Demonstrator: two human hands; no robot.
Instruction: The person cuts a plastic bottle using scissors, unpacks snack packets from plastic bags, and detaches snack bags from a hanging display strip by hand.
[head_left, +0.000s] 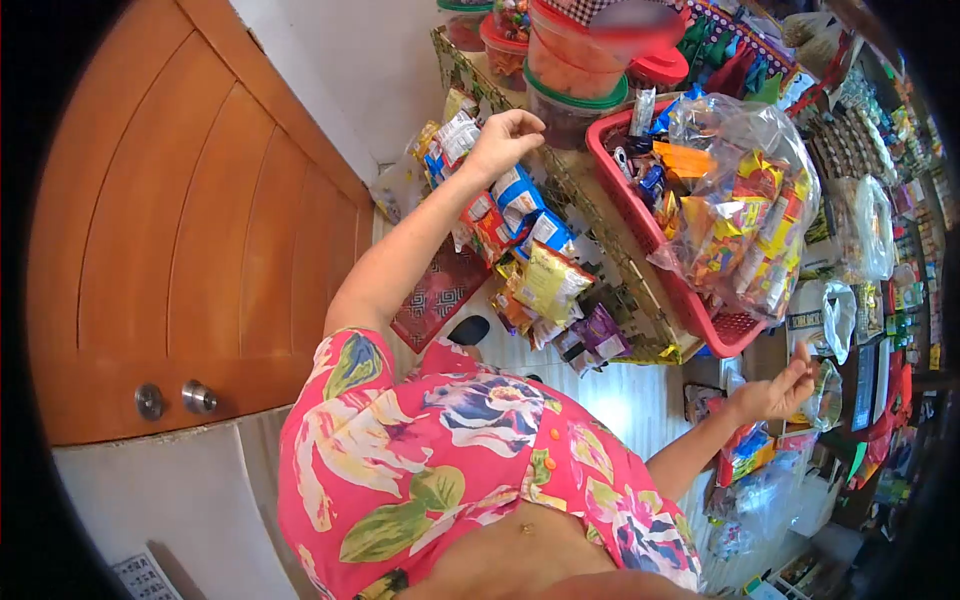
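My left hand (507, 142) is raised above the edge of the patterned table (570, 185), beside hanging snack packs (518, 200). Its fingers are curled together, and anything between them is too small to name. On the right, my right hand (776, 392) is in the air below a red basket (665, 270), its fingers bent and partly apart with nothing visible in them. A clear plastic bag of yellow and red packets (750, 235) lies in the basket, touched by neither hand.
Tubs with red and green lids (575, 95) stand at the table's far end. A wooden door (200, 230) is at left. Shelves with hanging goods and plastic bags (865, 230) line the right side. More packs (745, 450) are near my right forearm.
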